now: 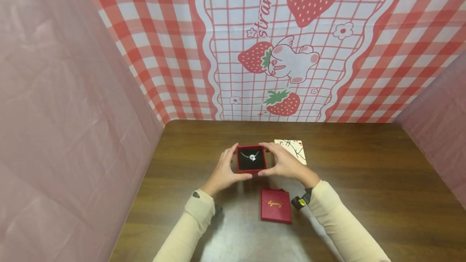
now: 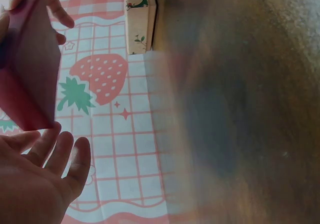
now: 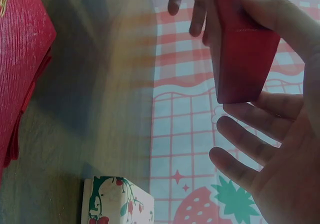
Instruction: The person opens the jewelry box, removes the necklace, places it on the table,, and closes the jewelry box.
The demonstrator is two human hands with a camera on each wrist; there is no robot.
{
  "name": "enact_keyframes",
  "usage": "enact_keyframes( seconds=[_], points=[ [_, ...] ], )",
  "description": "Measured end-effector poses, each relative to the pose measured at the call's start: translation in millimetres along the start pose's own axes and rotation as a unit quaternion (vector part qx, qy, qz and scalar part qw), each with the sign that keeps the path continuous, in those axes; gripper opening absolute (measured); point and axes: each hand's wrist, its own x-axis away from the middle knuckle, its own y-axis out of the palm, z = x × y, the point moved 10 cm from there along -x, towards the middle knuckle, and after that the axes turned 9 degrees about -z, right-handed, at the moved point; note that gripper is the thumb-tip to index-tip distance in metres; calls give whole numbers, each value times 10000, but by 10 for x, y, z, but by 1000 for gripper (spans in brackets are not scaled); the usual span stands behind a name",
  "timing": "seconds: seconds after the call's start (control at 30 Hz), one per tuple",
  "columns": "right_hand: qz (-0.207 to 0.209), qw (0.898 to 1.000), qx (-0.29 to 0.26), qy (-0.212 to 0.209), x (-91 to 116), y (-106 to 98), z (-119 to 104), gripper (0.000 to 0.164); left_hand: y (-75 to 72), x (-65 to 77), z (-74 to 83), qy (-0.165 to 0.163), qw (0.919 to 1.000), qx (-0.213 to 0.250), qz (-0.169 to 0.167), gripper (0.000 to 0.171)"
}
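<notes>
Both hands hold a small red jewelry box just above the table; its bottom and sides show in both wrist views. A silver necklace with a round pendant lies on the black insert inside. My left hand grips the box's left side, thumb near the front corner and fingertips at the back. On the opposite side, my right hand pinches it the same way, thumb on the red wall and fingertips at the far edge. The red lid with gold lettering lies nearer, between the forearms.
A cream box with a floral print sits behind the right hand, partly covered by it. The brown wooden table meets a red-and-white strawberry cloth at the back. Pink cloth hangs on both sides.
</notes>
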Motion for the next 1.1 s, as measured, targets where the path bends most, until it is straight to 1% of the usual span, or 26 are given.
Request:
enact_keyframes(
  seconds=[0.23, 0.4, 0.63, 0.73, 0.9, 1.0, 1.1],
  points=[
    [-3, 9999, 99, 15, -3, 21, 27, 93, -13, -8, 30, -31, 9999, -66, -129, 106],
    [-113, 9999, 98, 34, -10, 44, 22, 96, -44, -14, 46, -10, 9998, -195, -19, 100],
    [-178, 9998, 47, 12, 0, 41, 13, 101, -55, -21, 58, 54, 9997, -221, 79, 97],
    [-61, 10000, -1, 1, 16, 11, 9, 96, -54, -24, 52, 43, 9996, -245, 100, 96],
    [252, 9996, -43, -76, 40, -69, -33, 82, -34, -22, 33, -10, 9997, -253, 63, 97],
    [398, 9989, 27, -241, 37, -105, -99, 72, -24, -19, 22, -27, 9996, -267, 56, 97],
    [515, 9972, 200, -500, 24, -126, -189, 59, -16, -17, 13, -17, 9996, -279, 77, 96]
  ],
)
